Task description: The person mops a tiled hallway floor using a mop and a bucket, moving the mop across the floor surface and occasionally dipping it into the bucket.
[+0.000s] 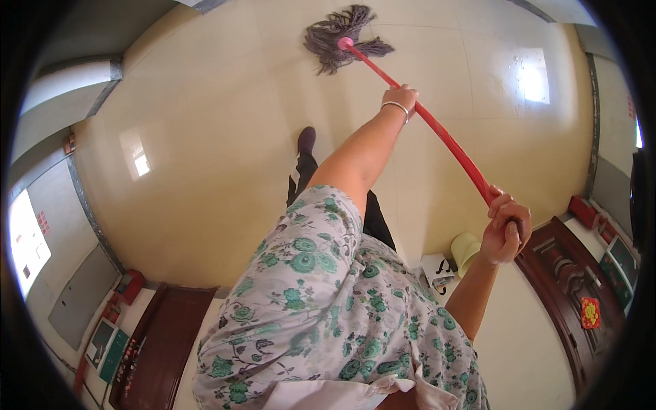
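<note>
A string mop with a red handle (451, 146) slants across the view in front of me. Its dark grey-purple strand head (328, 38) lies spread on the tiled floor (220, 128) at the top, joined to the handle by a pink socket (345, 43). Partway down the handle, my left hand (402, 96), with a silver-coloured bangle on the wrist, is wrapped around it. My right hand (505, 225) grips the upper end of the handle at the right, its fingers curled over it. A dark shoe (306, 139) of mine rests on the floor left of my left forearm.
To my right stand a pale yellow-green bin (464, 251) and a white bag with black handles (437, 270). Behind them is a carved dark wooden door (558, 271) with a red-and-yellow decoration. Another dark wooden door (177, 333) and a red box (131, 286) are at lower left.
</note>
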